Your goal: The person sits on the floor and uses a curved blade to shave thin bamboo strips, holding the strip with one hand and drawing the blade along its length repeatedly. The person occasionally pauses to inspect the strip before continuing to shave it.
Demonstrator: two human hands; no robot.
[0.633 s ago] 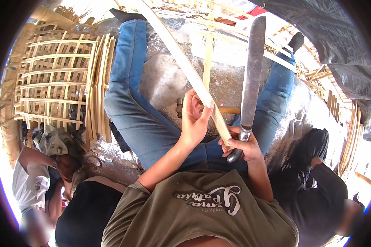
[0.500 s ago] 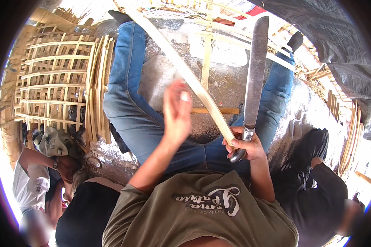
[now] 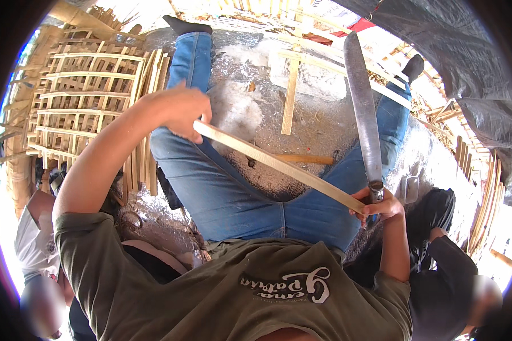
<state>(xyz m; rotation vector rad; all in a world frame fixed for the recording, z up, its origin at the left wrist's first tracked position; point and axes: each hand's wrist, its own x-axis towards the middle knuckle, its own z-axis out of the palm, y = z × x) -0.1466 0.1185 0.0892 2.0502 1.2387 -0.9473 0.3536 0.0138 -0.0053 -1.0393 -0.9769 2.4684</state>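
Note:
My right hand (image 3: 384,206) is closed round the handle of a machete (image 3: 363,108), whose long blade points up and away. The same hand pinches the near end of a pale bamboo strip (image 3: 279,165). That strip slants across my lap up to my left hand (image 3: 186,112), which is closed at its other end above my left thigh. The fingers of my left hand partly hide that end. Beneath the strip, between my legs, a brown wooden stick (image 3: 306,159) lies on the ground.
Woven bamboo panels (image 3: 85,96) stand at left, with loose bamboo slats (image 3: 132,153) beside them. A flat bamboo lattice (image 3: 292,94) lies ahead between my feet. People sit close by on both sides, one in dark clothes (image 3: 432,290) at right. Black sheeting (image 3: 466,62) hangs at far right.
My left hand has gone from empty to holding the bamboo strip, farther left and away. The strip has swung to a flatter slant. My right hand has shifted right with the machete.

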